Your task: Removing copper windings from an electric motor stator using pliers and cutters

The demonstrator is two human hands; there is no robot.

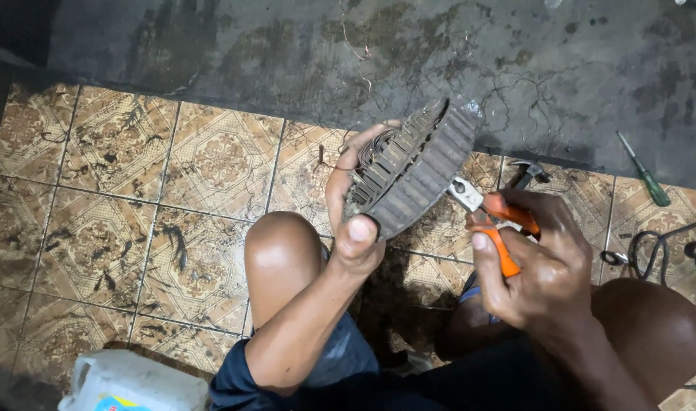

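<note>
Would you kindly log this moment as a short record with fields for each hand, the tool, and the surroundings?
Left hand: grips the round ridged metal stator core, tilted on edge.
Right hand: squeezes the orange-handled pliers, whose jaws meet the core's rim.
Floor: patterned brown tiles strewn with thin wire scraps.
Nearby: green-handled screwdriver; white plastic jug; black cable.

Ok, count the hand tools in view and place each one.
2, maybe more hidden: orange-handled pliers in the right hand, and a green-handled screwdriver lying on the floor at right.
</note>
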